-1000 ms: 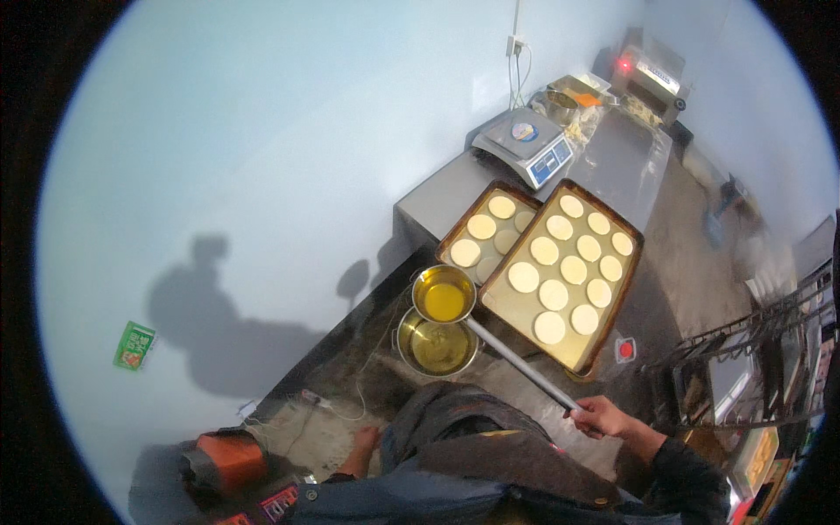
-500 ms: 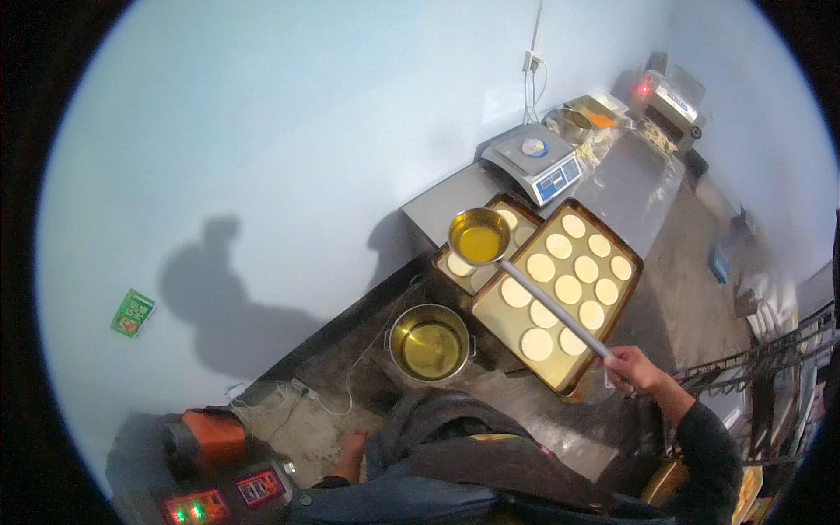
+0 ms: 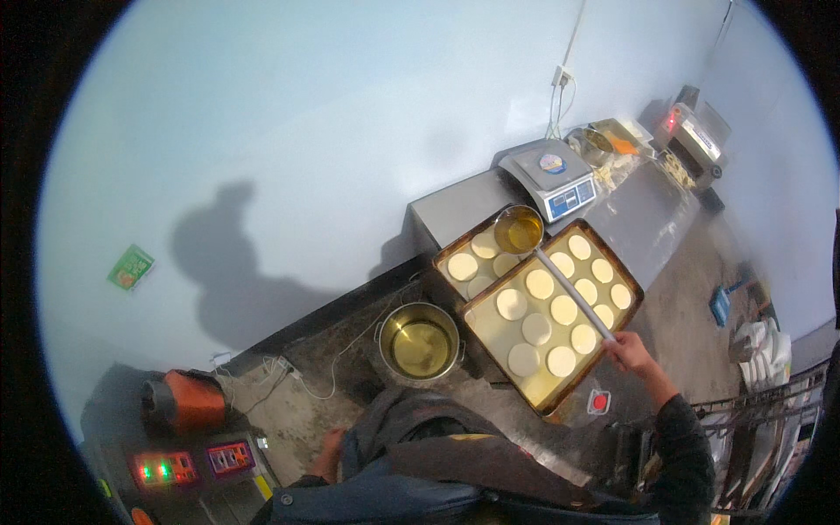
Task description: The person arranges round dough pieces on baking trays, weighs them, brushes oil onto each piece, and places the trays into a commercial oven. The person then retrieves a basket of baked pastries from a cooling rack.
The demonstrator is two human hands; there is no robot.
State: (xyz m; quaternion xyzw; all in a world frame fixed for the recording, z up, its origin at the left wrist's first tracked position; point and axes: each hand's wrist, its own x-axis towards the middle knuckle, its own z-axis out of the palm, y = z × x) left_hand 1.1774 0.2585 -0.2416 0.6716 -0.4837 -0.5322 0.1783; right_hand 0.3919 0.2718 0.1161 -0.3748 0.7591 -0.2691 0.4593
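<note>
My right hand (image 3: 628,354) is closed around the end of the long grey handle of a ladle (image 3: 519,229). The ladle's round metal bowl holds yellow oil and hangs over the rear baking tray (image 3: 440,260). Its handle crosses above the front baking tray (image 3: 487,324), where several pale flat dough rounds (image 3: 563,310) lie in rows. More rounds lie on the rear tray, partly covered by the ladle and front tray. Low at the left, beside the dark apron, is my left hand (image 3: 328,455); its fingers cannot be made out. A two-handled pot (image 3: 420,341) of yellow oil stands left of the trays.
A digital scale (image 3: 549,175) stands on the grey worktop behind the trays. Farther back are a metal bowl (image 3: 591,144) and a machine (image 3: 691,140) with a red light. Cables (image 3: 337,372) run along the floor by the wall. Dark racks (image 3: 744,420) stand at right.
The ladle has moved away from me and right relative to the trays, its bowl now beside the front tray's far left edge. The whole view has shifted slightly.
</note>
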